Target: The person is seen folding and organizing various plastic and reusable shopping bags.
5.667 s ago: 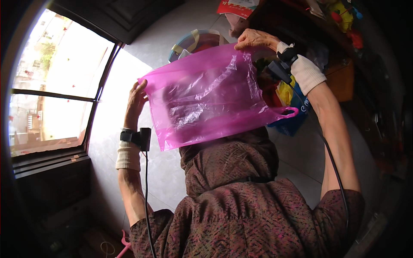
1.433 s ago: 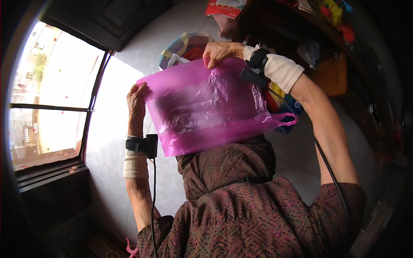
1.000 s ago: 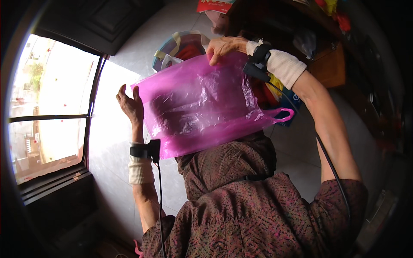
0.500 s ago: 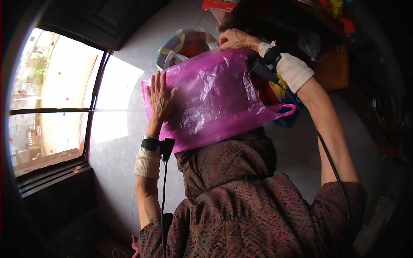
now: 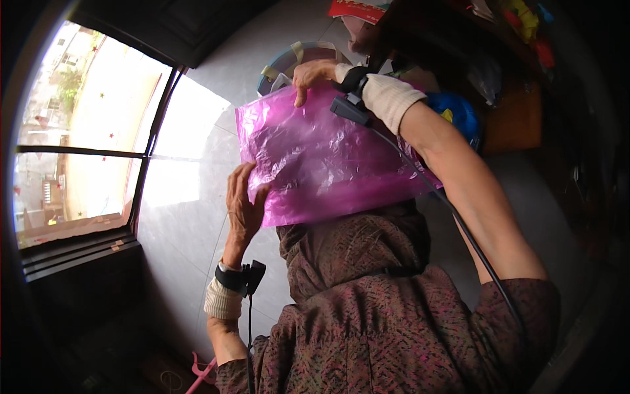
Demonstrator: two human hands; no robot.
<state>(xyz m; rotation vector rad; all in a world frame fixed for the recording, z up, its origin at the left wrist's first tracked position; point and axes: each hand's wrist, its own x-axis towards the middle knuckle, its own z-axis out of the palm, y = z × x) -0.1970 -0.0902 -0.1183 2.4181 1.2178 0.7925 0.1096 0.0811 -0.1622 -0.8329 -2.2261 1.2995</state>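
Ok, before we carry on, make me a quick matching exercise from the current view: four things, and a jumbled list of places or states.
Column one
1. Left hand
2. Right hand
3. Pink plastic bag
4. Window

Column two
A. Bright, at the far left of the picture
B. At the bag's upper edge
C. Creased and shiny
D. At the bag's left edge, thumb spread from the other fingers

Right pairs: 1-D, 2-B, 3-C, 4-A
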